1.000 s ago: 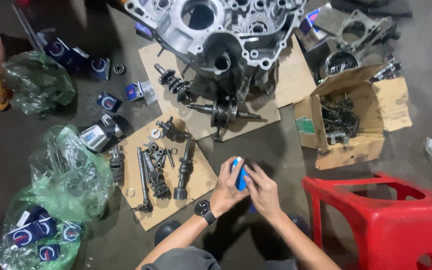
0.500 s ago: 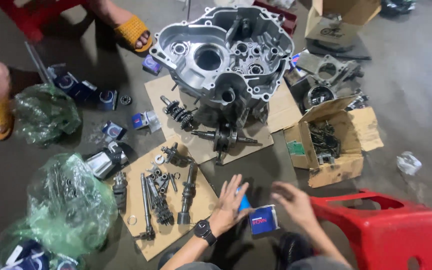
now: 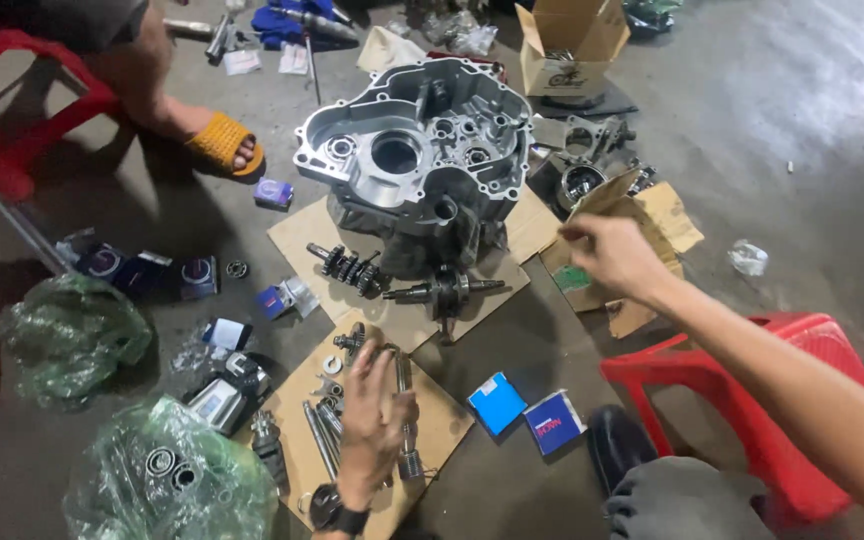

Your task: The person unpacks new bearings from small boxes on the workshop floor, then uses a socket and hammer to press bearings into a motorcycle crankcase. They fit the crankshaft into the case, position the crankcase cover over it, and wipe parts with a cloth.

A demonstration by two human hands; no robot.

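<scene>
Released, two small blue boxes (image 3: pixel 525 413) lie on the floor as the left hand (image 3: pixel 372 425) rests open-fingered on shaft-strewn cardboard (image 3: pixel 442 425) and the right hand (image 3: pixel 612 255), loosely curled and empty, reaches toward an open carton (image 3: pixel 652 225).

A large silver cast-metal engine crankcase half (image 3: pixel 417 155) sits on a flat sheet of brown cardboard (image 3: pixel 302 235) at upper centre. Below it lie a dark geared transmission shaft (image 3: pixel 347 268) and a steel crankshaft (image 3: pixel 447 292). An open brown cardboard box (image 3: pixel 572 40) stands at the top right. Two crumpled green plastic bags (image 3: pixel 67 335) lie at the lower left. A red plastic stool (image 3: pixel 752 400) stands at lower right. A foot in a yellow sandal (image 3: pixel 222 145) rests at upper left.
</scene>
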